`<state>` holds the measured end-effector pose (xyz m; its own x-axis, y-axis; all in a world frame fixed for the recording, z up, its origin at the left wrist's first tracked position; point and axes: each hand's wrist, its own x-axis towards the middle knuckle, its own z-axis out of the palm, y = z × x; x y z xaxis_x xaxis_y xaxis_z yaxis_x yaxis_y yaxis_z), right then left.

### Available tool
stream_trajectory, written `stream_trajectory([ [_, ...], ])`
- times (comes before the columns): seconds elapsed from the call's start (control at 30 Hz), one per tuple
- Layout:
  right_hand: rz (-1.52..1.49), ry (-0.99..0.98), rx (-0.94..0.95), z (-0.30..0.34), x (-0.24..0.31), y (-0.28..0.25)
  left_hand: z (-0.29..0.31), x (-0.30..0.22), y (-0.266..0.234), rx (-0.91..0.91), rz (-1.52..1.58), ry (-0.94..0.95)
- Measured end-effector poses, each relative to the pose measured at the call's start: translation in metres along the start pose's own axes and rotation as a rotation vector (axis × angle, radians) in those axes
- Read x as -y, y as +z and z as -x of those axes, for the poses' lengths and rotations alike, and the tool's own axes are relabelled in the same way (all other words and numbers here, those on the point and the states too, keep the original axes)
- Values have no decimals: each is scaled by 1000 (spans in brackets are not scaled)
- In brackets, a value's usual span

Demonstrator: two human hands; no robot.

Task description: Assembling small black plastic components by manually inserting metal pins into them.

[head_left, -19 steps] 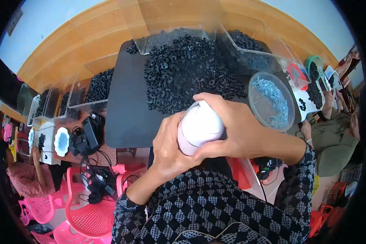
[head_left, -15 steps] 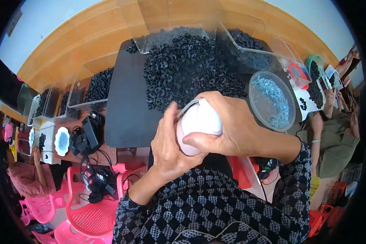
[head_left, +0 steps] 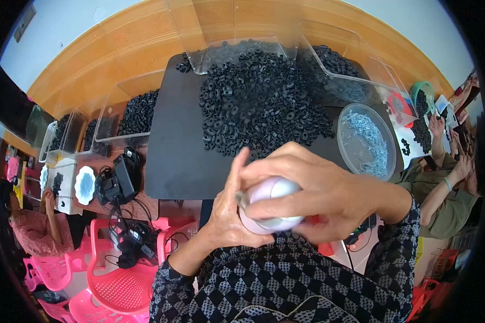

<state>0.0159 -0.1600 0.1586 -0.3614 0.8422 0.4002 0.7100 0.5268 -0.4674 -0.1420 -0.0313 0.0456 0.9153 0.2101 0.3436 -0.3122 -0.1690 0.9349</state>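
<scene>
A pale lilac bottle [head_left: 269,203] with a rounded top is held close under the camera by both hands. My left hand [head_left: 229,215] cups it from below and the left. My right hand [head_left: 320,188] wraps over its top and right side. Beyond the hands lies a black table [head_left: 178,145] carrying a big heap of small black parts [head_left: 258,102].
A round clear bowl of small metal bits [head_left: 367,141] stands at the table's right. Clear bins of black parts [head_left: 334,64] stand behind and at left [head_left: 137,114]. Pink plastic chairs [head_left: 113,274] stand below left. Other people work at the right [head_left: 442,177] and far left [head_left: 32,226].
The bottle has tilted and sunk lower between my hands. My right hand has slid further over its top.
</scene>
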Motion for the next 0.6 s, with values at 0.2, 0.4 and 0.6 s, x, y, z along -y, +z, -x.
stream_trajectory([
  [0.2,-65,607,-132,4,10,4,-2,-13,11,-282,-576,169],
  [0.4,-73,296,-31,11,4,8,2,-5,6,-193,-580,205],
  [0.6,111,433,-38,13,8,5,3,-1,15,-351,-488,165],
])
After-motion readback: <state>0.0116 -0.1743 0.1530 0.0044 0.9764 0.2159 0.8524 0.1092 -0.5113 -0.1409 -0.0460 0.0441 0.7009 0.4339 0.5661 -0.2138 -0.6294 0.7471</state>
